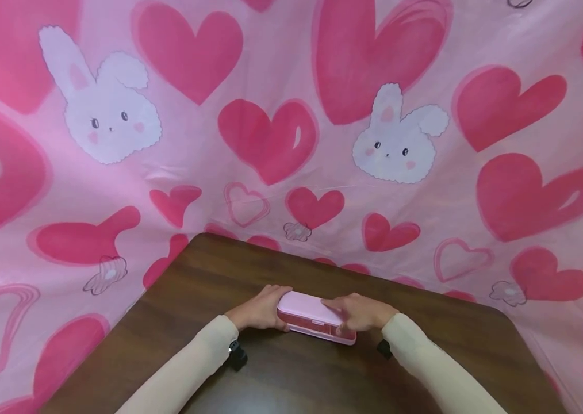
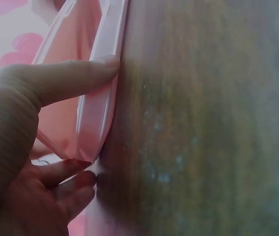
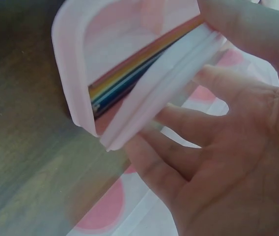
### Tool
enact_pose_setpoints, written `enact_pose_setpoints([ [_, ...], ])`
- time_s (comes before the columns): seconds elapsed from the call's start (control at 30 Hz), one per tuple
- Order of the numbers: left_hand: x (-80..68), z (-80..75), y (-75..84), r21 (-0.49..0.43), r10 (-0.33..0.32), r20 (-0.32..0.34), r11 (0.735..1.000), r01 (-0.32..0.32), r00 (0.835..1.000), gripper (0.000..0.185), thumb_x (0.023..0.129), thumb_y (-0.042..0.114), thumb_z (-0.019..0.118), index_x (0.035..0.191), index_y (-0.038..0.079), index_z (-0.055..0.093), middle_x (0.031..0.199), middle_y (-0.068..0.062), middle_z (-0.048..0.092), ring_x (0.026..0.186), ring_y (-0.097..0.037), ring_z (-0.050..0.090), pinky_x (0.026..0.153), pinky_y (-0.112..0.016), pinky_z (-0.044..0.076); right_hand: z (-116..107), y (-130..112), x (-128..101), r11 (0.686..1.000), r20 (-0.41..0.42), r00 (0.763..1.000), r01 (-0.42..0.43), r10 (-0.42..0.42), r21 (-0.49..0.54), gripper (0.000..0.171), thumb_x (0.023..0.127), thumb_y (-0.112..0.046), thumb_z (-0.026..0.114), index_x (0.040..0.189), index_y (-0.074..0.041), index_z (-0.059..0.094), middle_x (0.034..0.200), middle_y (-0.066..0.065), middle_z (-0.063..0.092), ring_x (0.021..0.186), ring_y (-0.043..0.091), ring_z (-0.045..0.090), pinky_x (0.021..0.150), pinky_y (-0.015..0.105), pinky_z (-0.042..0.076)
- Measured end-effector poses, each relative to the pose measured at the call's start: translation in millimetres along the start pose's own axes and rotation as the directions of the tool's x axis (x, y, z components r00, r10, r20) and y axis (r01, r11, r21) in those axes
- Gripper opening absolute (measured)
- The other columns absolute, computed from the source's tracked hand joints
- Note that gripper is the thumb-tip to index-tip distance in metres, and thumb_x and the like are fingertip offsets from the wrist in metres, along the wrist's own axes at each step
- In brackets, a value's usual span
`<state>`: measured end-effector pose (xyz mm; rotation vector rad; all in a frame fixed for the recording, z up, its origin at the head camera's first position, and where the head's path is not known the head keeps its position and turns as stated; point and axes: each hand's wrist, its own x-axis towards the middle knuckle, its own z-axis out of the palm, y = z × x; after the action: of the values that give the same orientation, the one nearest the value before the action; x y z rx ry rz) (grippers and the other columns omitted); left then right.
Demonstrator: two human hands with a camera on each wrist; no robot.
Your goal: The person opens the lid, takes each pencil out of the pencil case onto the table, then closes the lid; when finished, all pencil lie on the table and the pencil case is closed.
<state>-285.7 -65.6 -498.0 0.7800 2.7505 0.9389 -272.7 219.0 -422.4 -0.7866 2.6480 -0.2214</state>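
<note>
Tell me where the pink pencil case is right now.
In the head view, the pink pencil case lies on the brown table near its far edge, gripped between left hand and right hand.

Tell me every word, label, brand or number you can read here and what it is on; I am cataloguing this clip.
There are none to read.
The pink case held between the left hand and the right hand shows no lettering in any view.
The backdrop cloth bears only hearts and rabbits, no words.
The brown table has no label or number.

text: none legible | labels: none | brands: none | numbers: none
</note>
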Motion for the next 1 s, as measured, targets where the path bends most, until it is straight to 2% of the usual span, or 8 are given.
enact_pose_setpoints([
  [0.07, 0.2, -1.5, 0.0, 0.002, -0.012, -0.012, 1.0, 0.012, 1.0, 0.102, 0.069, 0.038, 0.092, 0.151, 0.005, 0.041, 0.146, -0.013, 0.054, 0.132, -0.029, 0.045, 0.114, -0.053, 0.042, -4, 2, 2, 1.0, 0.018, 1.0, -0.013, 0.012, 0.022, 0.081, 0.08, -0.032, 0.082, 0.152, -0.025, 0.048, 0.14, 0.001, 0.062, 0.12, 0.022, 0.059, 0.108, 0.053, 0.049],
  [0.17, 0.3, -2.6, -0.9, 0.013, -0.018, -0.036, 1.0, 0.018, 0.999, 0.105, 0.067, 0.04, 0.093, 0.15, 0.001, 0.041, 0.144, -0.016, 0.056, 0.131, -0.031, 0.045, 0.114, -0.053, 0.04, -10, 6, 4, 0.998, 0.043, 0.999, -0.009, 0.007, 0.056, 0.078, 0.081, -0.031, 0.082, 0.151, -0.027, 0.049, 0.126, -0.001, 0.066, 0.105, 0.017, 0.06, 0.097, 0.047, 0.054],
  [0.27, 0.5, -2.9, -2.4, 0.033, -0.025, -0.058, 0.999, 0.027, 0.998, 0.102, 0.066, 0.041, 0.093, 0.147, 0.002, 0.045, 0.137, -0.015, 0.059, 0.127, -0.029, 0.046, 0.114, -0.052, 0.04, -15, 9, 7, 0.997, 0.067, 0.998, -0.011, 0.005, 0.076, 0.076, 0.082, -0.033, 0.08, 0.151, -0.028, 0.049, 0.121, -0.002, 0.065, 0.102, 0.016, 0.057, 0.094, 0.045, 0.053],
  [0.5, 0.1, -2.7, -4.8, 0.097, -0.018, -0.085, 0.995, 0.026, 0.996, 0.087, 0.063, 0.05, 0.093, 0.131, 0.006, 0.062, 0.113, -0.006, 0.06, 0.11, -0.023, 0.048, 0.099, -0.044, 0.042, -25, 20, 12, 0.98, 0.127, 0.992, -0.023, -0.002, 0.2, 0.071, 0.084, -0.037, 0.076, 0.15, -0.032, 0.05, 0.142, 0.0, 0.061, 0.125, 0.022, 0.053, 0.112, 0.058, 0.042],
  [0.63, -1.4, -2.8, -3.1, 0.13, -0.022, -0.085, 0.991, 0.033, 0.996, 0.088, 0.063, 0.052, 0.092, 0.129, 0.002, 0.064, 0.116, -0.008, 0.06, 0.112, -0.025, 0.05, 0.102, -0.045, 0.043, -27, 30, 17, 0.954, 0.185, 0.981, -0.005, -0.053, 0.3, 0.069, 0.086, -0.036, 0.072, 0.151, -0.031, 0.048, 0.142, -0.002, 0.06, 0.126, 0.021, 0.052, 0.113, 0.059, 0.04],
  [0.77, -1.5, -1.7, -3.0, 0.157, -0.019, -0.08, 0.987, 0.031, 0.997, 0.089, 0.065, 0.052, 0.091, 0.13, -0.002, 0.063, 0.123, -0.011, 0.061, 0.117, -0.028, 0.05, 0.106, -0.048, 0.042, -32, 39, 21, 0.919, 0.239, 0.962, 0.026, -0.13, 0.393, 0.067, 0.091, -0.036, 0.065, 0.154, -0.023, 0.045, 0.15, 0.004, 0.055, 0.136, 0.025, 0.049, 0.117, 0.061, 0.036],
  [0.87, -1.2, -1.1, -3.4, 0.153, -0.006, -0.076, 0.988, 0.018, 0.997, 0.089, 0.066, 0.052, 0.091, 0.132, -0.001, 0.062, 0.125, -0.011, 0.061, 0.118, -0.028, 0.051, 0.106, -0.048, 0.042, -35, 43, 22, 0.895, 0.262, 0.95, 0.036, -0.168, 0.445, 0.065, 0.093, -0.036, 0.061, 0.154, -0.019, 0.044, 0.153, 0.007, 0.053, 0.142, 0.029, 0.047, 0.119, 0.061, 0.034],
  [1.0, -1.4, -0.5, -4.5, 0.152, 0.008, -0.082, 0.988, 0.005, 0.997, 0.088, 0.066, 0.051, 0.091, 0.131, 0.001, 0.061, 0.122, -0.01, 0.063, 0.115, -0.027, 0.052, 0.103, -0.047, 0.043, -36, 48, 24, 0.875, 0.277, 0.943, 0.028, -0.184, 0.483, 0.062, 0.095, -0.034, 0.059, 0.153, -0.019, 0.045, 0.151, 0.007, 0.055, 0.142, 0.03, 0.047, 0.119, 0.062, 0.032],
])
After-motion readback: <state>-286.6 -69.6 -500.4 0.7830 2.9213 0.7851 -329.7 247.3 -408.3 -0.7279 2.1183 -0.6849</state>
